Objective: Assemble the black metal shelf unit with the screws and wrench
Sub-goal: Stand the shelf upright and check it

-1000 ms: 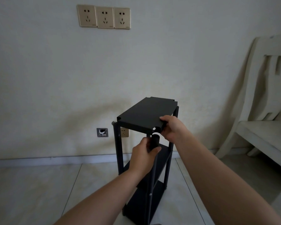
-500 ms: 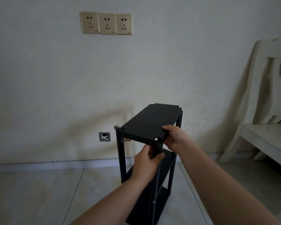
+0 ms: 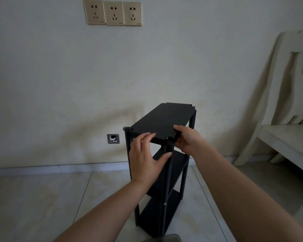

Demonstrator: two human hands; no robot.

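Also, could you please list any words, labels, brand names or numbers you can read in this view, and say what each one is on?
No text can be read here.
Three wall sockets: a tiny mark sits at the bottom edge of each plate, too small to read.
Small wall box near the floor: nothing legible.
Black shelf unit, held by the left hand and right hand: no label visible.
Pale chair: no markings.
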